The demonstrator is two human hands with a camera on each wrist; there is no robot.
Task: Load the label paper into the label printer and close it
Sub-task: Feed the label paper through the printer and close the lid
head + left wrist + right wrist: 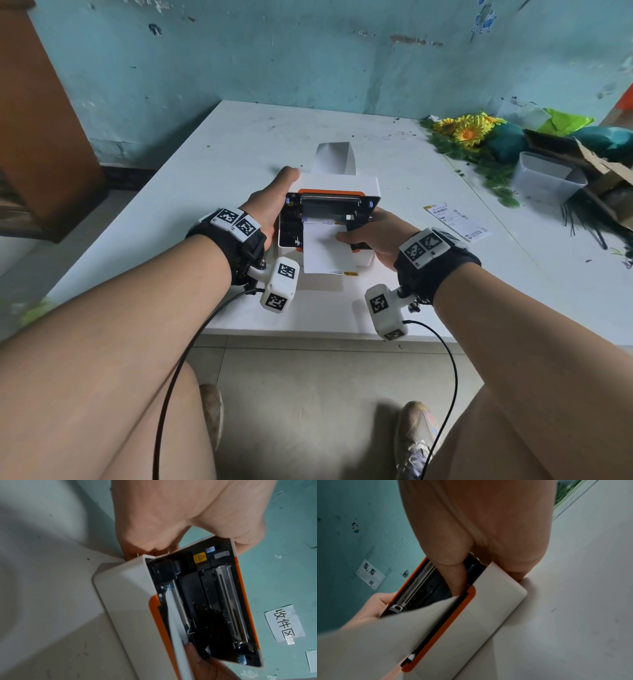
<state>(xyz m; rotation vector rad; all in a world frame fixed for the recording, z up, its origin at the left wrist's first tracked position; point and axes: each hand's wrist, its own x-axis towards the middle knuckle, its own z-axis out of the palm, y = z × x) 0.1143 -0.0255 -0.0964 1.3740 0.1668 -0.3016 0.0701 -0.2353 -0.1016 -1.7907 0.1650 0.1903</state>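
Note:
A white label printer with orange trim sits mid-table, its lid tilted up so the black mechanism shows. White label paper runs from a folded stack behind the printer, through the body and out over the front. My left hand grips the lid's left edge; its fingers sit behind the lid. My right hand clasps the printer's right side. Its thumb reaches inside and presses the paper down.
A printed shipping label lies right of the printer. Farther right are a clear plastic tub, artificial sunflowers and a torn cardboard box. The white table ends just before my wrists; a brown cabinet stands left.

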